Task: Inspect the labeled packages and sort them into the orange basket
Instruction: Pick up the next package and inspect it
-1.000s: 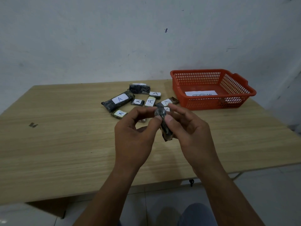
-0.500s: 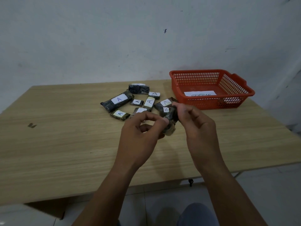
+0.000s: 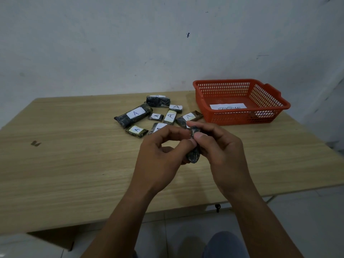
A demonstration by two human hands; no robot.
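Note:
Both my hands hold one small dark wrapped package [image 3: 194, 155] upright above the table's middle. My left hand [image 3: 160, 159] pinches its near side with thumb and fingers; my right hand [image 3: 221, 151] grips it from the right, thumb on top. Its label is hidden from view. Several dark packages with white "A" labels lie behind my hands, among them a long one [image 3: 133, 115] and a short one [image 3: 137, 130]. The orange basket [image 3: 202, 101] stands at the back right, a white paper slip [image 3: 228, 106] on its floor.
The wooden table [image 3: 65, 164] has a small dark mark [image 3: 35, 143] at the left. A pale wall runs close behind the table. The table's front edge lies below my forearms, with tiled floor beyond it.
The package has been turned between my fingers from tilted to more upright. Both hands have shifted slightly while keeping their hold on it.

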